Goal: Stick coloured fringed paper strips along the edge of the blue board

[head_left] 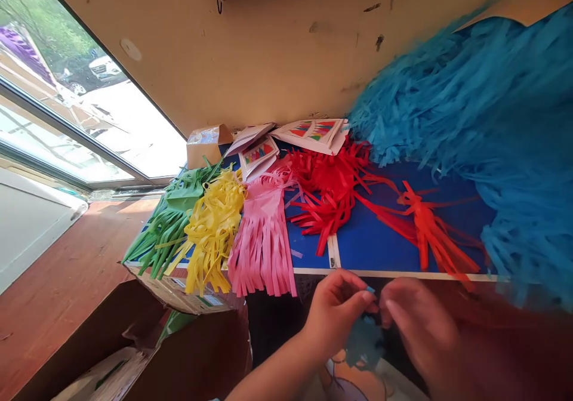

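In front of my lap, my left hand (338,311) pinches a small bit of blue tissue paper (370,290) between thumb and forefinger. My right hand (418,323), smeared by motion, is close beside it, its fingertips drawn together; what they grip cannot be made out. A blurred blue-green piece (363,344) hangs below the fingertips. Just beyond, on the blue table (308,249), lie fringed paper tassels in green (179,204), yellow (215,216), pink (264,234) and red (326,180). An orange-red tassel (427,234), tied near its top, lies nearest my right hand.
A large heap of blue fringed paper (452,102) covers the table's right side. Printed packets (313,133) and a tan box (208,144) stand against the wall. Below left is an open cardboard box (192,353) on the brown floor (62,287), near a window (125,126).
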The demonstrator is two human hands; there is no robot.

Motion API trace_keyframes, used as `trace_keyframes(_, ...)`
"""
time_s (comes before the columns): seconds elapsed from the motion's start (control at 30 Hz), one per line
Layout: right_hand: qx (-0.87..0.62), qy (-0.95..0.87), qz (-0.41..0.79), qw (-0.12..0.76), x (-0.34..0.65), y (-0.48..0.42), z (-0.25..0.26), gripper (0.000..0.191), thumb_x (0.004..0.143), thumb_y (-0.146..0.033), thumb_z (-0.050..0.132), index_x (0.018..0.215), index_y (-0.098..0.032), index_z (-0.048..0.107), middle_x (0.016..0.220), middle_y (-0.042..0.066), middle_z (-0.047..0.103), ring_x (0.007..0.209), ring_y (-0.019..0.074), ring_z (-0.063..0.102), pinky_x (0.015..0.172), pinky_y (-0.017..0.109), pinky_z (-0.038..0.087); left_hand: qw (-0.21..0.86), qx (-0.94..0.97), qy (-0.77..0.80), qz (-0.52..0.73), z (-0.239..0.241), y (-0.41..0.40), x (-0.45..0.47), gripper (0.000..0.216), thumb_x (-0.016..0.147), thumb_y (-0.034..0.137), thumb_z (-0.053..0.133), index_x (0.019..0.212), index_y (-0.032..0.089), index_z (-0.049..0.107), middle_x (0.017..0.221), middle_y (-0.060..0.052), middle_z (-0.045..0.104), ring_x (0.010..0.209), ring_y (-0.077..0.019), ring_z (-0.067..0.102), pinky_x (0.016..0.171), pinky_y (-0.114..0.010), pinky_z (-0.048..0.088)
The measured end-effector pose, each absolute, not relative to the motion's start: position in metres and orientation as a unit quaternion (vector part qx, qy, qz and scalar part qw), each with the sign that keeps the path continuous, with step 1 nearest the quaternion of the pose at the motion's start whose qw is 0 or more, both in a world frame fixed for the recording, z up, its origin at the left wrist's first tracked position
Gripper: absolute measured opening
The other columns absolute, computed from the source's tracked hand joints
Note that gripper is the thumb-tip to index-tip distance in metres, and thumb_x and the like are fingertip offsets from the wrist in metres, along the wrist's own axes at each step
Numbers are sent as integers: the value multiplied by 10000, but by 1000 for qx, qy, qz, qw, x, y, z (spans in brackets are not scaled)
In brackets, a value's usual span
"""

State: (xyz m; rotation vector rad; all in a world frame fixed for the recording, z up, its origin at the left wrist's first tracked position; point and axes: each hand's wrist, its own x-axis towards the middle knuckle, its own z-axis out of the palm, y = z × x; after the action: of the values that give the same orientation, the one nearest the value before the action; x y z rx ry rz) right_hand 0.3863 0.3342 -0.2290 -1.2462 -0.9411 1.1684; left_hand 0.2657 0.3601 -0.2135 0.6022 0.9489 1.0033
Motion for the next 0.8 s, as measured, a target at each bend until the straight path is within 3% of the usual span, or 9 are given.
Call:
trace_keyframes(0.43, -529, -504, 418, 540, 395, 368, -245, 99, 741, -321, 650, 758, -227, 674, 834, 41, 625, 741, 151, 621, 617, 193, 541, 631, 366, 499, 467, -225, 376, 265, 250, 697, 373, 701, 716, 146, 598, 670, -38, 637, 646, -138, 595, 626, -232, 456)
trace_keyframes(0.63, -510, -541, 416, 524, 414, 387, -249, 89, 736, -303, 655, 774, -230, 687, 803, 40, 653, 728, 159, 634, 629, 207, 551, 472, 520, 546, 456, -232, 383, 276, 93, 781, 221, 583, 720, 166, 626, 706, -49, 647, 664, -145, 582, 643, -243, 448)
trace_keyframes(0.8, -480, -605, 398, 494, 431, 390, -246, 64, 747, -282, 648, 777, -262, 701, 806, 43, 667, 744, 171, 638, 668, 243, 561, 373, 633, 502, 456, -232, 384, 282, 129, 802, 133, 540, 712, 175, 623, 695, -44, 651, 658, -140, 595, 626, -224, 453)
